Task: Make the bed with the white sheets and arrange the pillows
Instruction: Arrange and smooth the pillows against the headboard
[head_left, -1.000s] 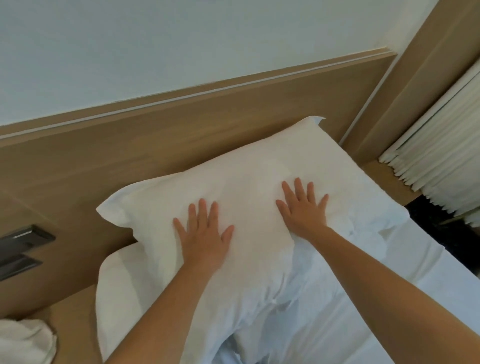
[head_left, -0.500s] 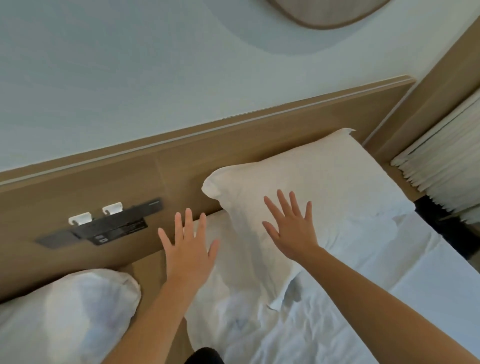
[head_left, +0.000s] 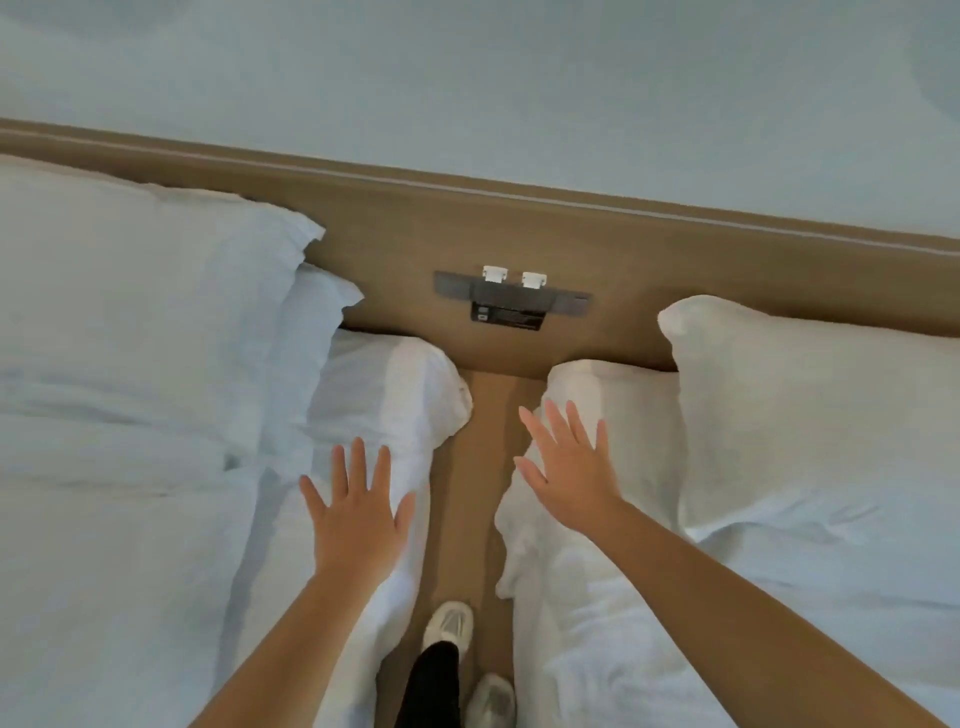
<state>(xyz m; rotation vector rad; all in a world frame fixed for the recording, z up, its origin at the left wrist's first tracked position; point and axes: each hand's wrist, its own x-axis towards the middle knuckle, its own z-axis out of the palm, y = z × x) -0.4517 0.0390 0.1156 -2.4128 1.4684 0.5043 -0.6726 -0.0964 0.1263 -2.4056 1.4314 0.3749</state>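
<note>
Two beds with white sheets flank a narrow wooden aisle. On the right bed a white pillow (head_left: 810, 415) leans against the headboard, above a rumpled white sheet (head_left: 597, 623). The left bed carries its own white pillows (head_left: 156, 312) and a white sheet (head_left: 130, 571). My left hand (head_left: 358, 514) hovers with fingers spread over the left bed's edge. My right hand (head_left: 569, 473) is also spread flat, above the right bed's corner. Neither hand holds anything.
A wooden headboard (head_left: 649, 244) runs along the pale wall, with a dark switch panel (head_left: 511, 299) between the beds. My feet in white shoes (head_left: 449, 623) stand on the wooden floor strip (head_left: 493, 415) in the aisle.
My view has swung left from the right bed's pillow to the aisle between the beds. Both hands have lifted off that pillow and now hang spread over the two bed edges.
</note>
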